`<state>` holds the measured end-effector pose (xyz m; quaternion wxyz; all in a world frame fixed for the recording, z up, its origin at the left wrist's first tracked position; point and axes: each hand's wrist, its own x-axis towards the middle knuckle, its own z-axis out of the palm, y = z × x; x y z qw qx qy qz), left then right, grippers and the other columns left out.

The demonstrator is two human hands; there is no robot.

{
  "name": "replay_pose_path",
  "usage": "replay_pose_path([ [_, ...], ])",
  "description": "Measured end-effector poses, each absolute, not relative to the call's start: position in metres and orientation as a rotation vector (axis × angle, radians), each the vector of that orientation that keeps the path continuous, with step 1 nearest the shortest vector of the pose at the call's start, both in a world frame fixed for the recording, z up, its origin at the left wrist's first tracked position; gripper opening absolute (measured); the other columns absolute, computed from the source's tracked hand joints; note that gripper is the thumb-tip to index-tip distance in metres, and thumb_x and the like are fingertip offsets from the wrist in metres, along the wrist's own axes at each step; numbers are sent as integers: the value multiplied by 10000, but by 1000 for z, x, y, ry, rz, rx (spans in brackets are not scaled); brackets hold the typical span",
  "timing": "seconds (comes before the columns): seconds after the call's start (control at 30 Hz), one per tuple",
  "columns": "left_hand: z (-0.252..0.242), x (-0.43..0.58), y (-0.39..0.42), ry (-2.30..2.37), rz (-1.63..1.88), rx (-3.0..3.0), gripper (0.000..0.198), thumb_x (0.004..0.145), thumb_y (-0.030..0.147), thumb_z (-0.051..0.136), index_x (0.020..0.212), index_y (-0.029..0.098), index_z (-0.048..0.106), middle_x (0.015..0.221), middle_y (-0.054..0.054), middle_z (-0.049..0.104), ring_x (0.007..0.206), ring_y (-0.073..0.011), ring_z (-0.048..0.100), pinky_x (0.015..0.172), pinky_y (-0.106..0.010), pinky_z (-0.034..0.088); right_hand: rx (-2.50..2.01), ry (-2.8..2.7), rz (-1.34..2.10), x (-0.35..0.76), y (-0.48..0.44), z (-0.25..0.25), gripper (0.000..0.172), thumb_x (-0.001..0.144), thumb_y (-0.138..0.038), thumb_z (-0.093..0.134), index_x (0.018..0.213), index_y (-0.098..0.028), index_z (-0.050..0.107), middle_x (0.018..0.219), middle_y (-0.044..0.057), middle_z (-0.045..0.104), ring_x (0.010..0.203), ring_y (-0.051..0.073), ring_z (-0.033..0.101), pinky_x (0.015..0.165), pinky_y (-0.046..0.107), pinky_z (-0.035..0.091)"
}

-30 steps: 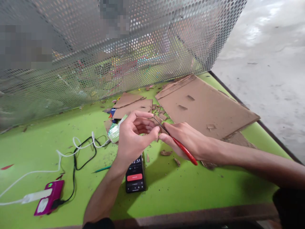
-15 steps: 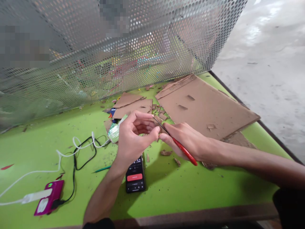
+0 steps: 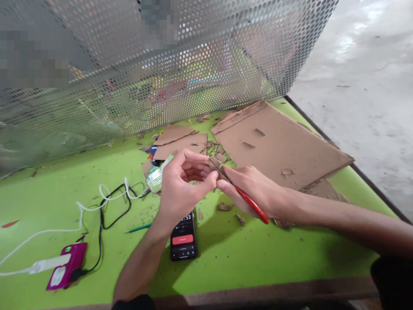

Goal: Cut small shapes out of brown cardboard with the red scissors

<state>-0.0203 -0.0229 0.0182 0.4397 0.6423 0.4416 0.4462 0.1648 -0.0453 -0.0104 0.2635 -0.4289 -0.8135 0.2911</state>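
Phone [image 3: 183, 236] lies nearest, under left wrist. Left hand [image 3: 180, 189] pinches small cardboard scrap [image 3: 213, 165] between thumb and curled fingers, above green table [image 3: 97, 215]. Right hand [image 3: 254, 189], fingers closed on red-handled knife [image 3: 248, 201]; blade runs up-left, tip at scrap (touching, apparently). Beyond, cardboard sheet [image 3: 277, 146]. Versus earlier: poses nearly unchanged, phone timer advanced.

Red-handled cutting tool [image 3: 250, 203], centre of the frame: slim red handle running down-right, dark thin blade pointing up-left, held slanted above the green table. Small brown cardboard piece [image 3: 215, 163], centre, just left of the tool: a flat scrap, largely hidden by fingers, its upper edge showing where the blade tip meets it.
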Motion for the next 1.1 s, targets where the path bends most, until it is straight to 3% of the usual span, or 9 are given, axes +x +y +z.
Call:
replay_pose_path([
  [0.37,19,-20,-24,1106,1094,1575,294,708,90,830,892,203,630,758,26,773,651,-118,745,608,-185,638,-1133,-2150,789,162,-47,-15,456,1123,-520,217,848,-212,410,640,-53,420,473,77,291,511,278,209],
  [0.83,20,-20,-25,1135,1070,1569,282,733,145,836,922,218,640,774,13,773,676,-138,752,624,-215,648,-1121,-2136,805,161,-47,-19,425,1128,-490,248,870,-208,435,649,-50,435,481,83,310,508,278,227],
  [1.1,19,-20,-25,1141,1070,1554,285,733,150,839,920,214,633,778,12,773,681,-133,749,626,-207,643,-1123,-2120,808,162,-47,-19,414,1124,-495,259,820,-233,364,640,-61,409,465,70,292,491,265,218],
])
